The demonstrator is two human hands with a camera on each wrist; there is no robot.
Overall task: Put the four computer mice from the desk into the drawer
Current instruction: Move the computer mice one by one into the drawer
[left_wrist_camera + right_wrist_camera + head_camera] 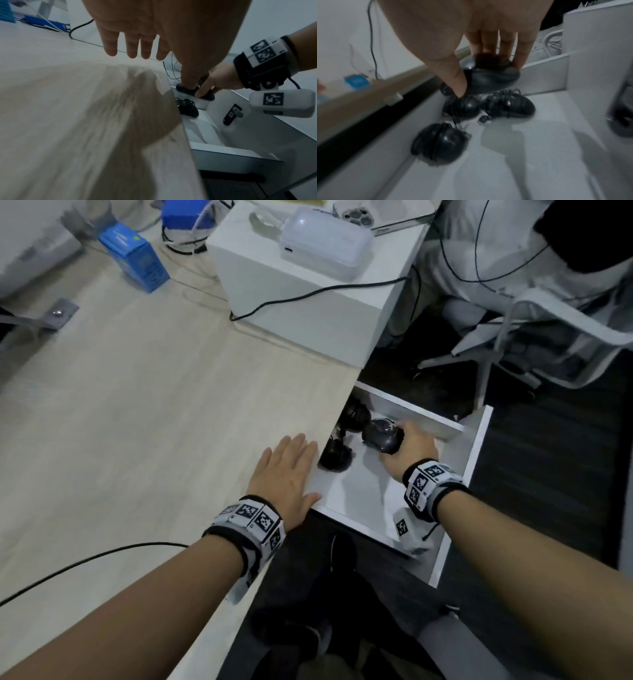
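while the right hand (409,448) pinches the fourth mouse (488,79) over the open drawer (479,440), three mice (440,143) lie directly below, toward the counter (137,405) side; the left hand (284,477) rests flat, fingers straight.

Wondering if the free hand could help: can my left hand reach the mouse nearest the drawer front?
Probably yes. The left hand lies flat at the desk edge, right beside the nearest mouse, and the open drawer leaves nothing over it.
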